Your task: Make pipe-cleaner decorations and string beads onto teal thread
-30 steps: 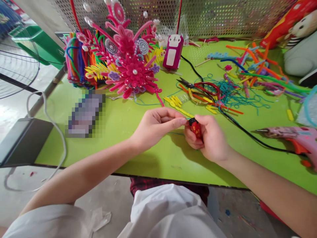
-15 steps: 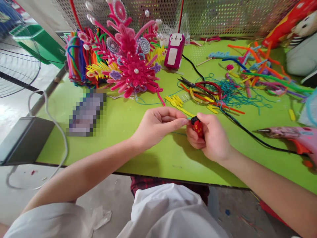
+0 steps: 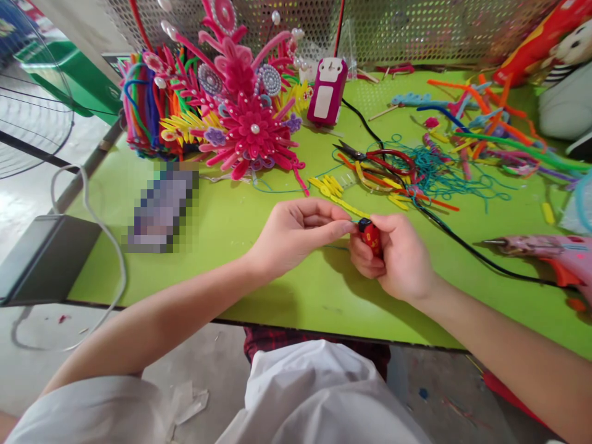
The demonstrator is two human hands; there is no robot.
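Note:
My right hand [image 3: 402,259] is wrapped round a red lighter [image 3: 371,239] with a black top, its thumb resting by the top. Close on its left, my left hand [image 3: 300,231] pinches thumb and forefinger together on a thin teal thread [image 3: 355,221], of which only a short bit shows at the fingertips. The fingertips lie right beside the lighter's top. Just behind the hands, a yellow fuzzy strip [image 3: 348,206] runs from a cluster of yellow loops [image 3: 327,185] toward the lighter; its near end is hidden.
Red-handled scissors [image 3: 391,161] lie by a tangle of teal thread [image 3: 435,169]. A pink fuzzy flower piece [image 3: 252,132] stands at the back left beside bundled pipe cleaners [image 3: 148,111]. A pink glue gun [image 3: 555,250] sits at right, a black cord [image 3: 472,246] crosses the green table [image 3: 222,222].
Hardly anything differs. The view has shifted slightly; both hands keep their place and hold, the lighter still upright in the right one.

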